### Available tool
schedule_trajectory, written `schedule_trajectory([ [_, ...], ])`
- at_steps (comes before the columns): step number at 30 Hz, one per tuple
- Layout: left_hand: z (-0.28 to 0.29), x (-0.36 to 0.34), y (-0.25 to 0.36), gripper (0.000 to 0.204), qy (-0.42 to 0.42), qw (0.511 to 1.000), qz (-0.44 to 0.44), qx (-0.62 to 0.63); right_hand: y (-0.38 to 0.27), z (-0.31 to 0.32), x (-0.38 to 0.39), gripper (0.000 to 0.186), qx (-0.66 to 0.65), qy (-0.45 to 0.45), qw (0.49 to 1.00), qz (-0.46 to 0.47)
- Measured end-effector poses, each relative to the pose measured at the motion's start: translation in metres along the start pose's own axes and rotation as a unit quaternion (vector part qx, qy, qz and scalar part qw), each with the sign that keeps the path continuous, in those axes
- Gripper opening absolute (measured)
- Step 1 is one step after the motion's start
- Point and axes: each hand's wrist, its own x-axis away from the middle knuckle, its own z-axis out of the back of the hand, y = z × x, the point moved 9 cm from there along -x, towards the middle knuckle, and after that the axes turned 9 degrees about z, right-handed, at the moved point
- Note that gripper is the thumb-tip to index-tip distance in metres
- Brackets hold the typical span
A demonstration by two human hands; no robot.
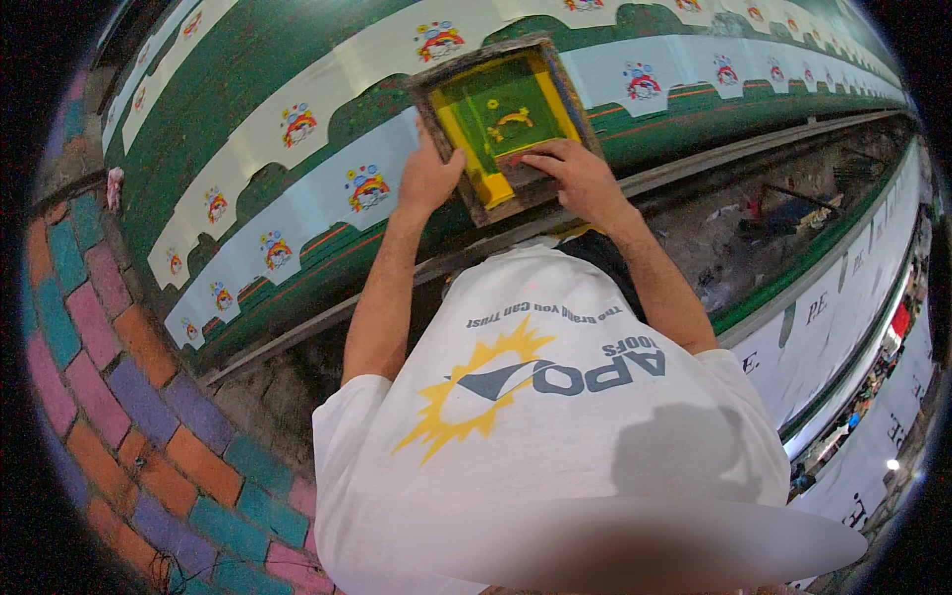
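Floor on the far left: paving bricks (119, 397) in orange, teal, purple and pink, curving hard with the fisheye. Nothing lying on them that I can make out.

Printing table: a long green table (248, 59) runs diagonally across the top, lined with white fabric pieces (297, 198) laid edge to edge, each one already carrying a small rainbow-coloured motif (367, 188). Laid in a row like that, my guess is so the frame can just hop from one to the next.

Left hand: the left hand (428, 180) grips the near-left edge of the frame, fingers curled over the wood, thumb side up. Looks like it's there to pin that corner down so nothing slides.

Screen frame: a wooden screen printing frame (496, 119) with a yellow border and green mesh, sitting flat on the table over one of the white pieces, between both hands. There's a yellow shape visible in the middle of the mesh. Flat contact seems to be the whole point.

Right hand: the right hand (575, 174) lies on the near-right part of the frame, fingers spread and pressing down on the mesh edge. Can't tell if there's a tool under it.

Person: white t-shirt (555, 426) with a sun-style graphic, leaning over the table.

Right side: a dirty gap (734, 228) between tables, then another table with more white fabric (843, 297).
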Motion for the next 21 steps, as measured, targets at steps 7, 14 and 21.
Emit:
schedule_trajectory([
  [7, -0.032, -0.004, 0.07, 0.11, 0.029, 0.999, -0.033, 0.007, 0.055, 0.044, 0.035, 0.069, -0.016, 0.052, 0.999, 0.004],
  [14, -0.111, -0.037, 0.187, 0.111, 0.025, 0.998, -0.037, 0.035, 0.165, 0.111, 0.093, 0.068, 0.01, 0.044, 0.999, -0.03],
  [21, -0.144, -0.056, 0.223, 0.104, 0.053, 0.994, -0.063, 0.075, 0.214, 0.134, 0.107, 0.062, 0.015, 0.051, 0.998, -0.013],
])
